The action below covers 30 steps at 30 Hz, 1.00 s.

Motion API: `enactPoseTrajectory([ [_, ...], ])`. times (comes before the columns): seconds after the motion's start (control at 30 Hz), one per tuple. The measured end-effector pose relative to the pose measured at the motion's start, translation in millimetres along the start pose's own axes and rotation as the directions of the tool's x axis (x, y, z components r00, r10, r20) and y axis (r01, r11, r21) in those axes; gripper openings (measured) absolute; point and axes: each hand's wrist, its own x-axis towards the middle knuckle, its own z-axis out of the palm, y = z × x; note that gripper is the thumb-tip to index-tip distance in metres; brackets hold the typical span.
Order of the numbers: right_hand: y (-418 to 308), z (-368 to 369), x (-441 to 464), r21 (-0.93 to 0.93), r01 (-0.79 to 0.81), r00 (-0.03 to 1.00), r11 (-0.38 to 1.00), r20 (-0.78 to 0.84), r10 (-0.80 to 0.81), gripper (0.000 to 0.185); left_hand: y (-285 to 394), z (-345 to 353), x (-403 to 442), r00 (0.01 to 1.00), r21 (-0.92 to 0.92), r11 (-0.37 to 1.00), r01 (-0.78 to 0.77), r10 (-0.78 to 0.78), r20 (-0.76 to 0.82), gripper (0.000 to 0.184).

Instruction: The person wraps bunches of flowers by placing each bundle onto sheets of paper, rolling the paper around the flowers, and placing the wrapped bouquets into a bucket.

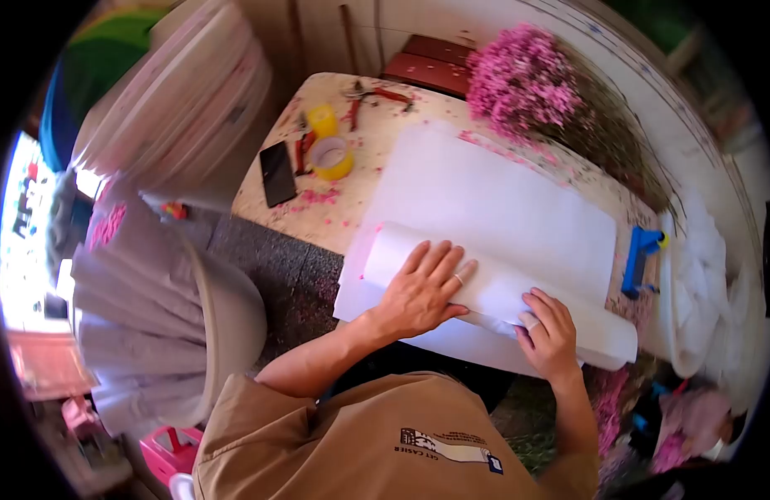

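Your left hand (426, 283) rests flat on the paper roll (506, 292), over white sheets (501, 187); apart, your right hand (548, 333) curls against the roll, whether gripping I can't tell.

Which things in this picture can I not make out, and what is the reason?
In the head view:
White paper roll: inside hidden by its outer layer.
Left hand: palm hidden by the hand itself.
Brown T-shirt: smallest lettering too small; lower part cut off by the bottom edge.
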Motion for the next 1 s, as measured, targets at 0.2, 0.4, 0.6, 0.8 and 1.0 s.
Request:
enactPoseTrajectory([
  [0.2, -2.7, 16.3, -0.9, -0.012, 0.04, 0.995, 0.999, -0.086, -0.04, 0.026, -6.9, 3.4, -2.7, 0.998, -0.024, 1.0, -0.012, 0.011, -0.057, 0.073],
  [0.4, -10.4, 29.9, -4.2, 0.009, -0.016, 0.995, 1.0, -0.096, 0.017, 0.021, -12.3, 11.0, -6.8, 0.996, -0.004, 0.999, -0.033, 0.032, -0.08, 0.072],
  [0.6, -8.6, 32.2, -4.8, 0.033, -0.047, 0.997, 0.998, -0.055, 0.049, 0.026, -11.0, 9.8, -6.7, 0.998, -0.028, 0.999, -0.041, 0.04, -0.049, 0.074],
  [0.8, -4.2, 4.7, 2.8, 0.097, -0.118, 0.987, 0.988, 0.117, 0.106, 0.057, -6.6, -1.3, 0.4, 0.999, -0.052, 0.999, -0.004, 0.006, 0.033, 0.095],
  [1.0, 104.8, -48.5, -52.2, 0.43, -0.537, 0.686, 0.725, -0.278, 0.673, 0.031, 14.0, -14.7, 17.0, 0.987, 0.04, 0.999, -0.022, 0.015, 0.157, 0.113],
])
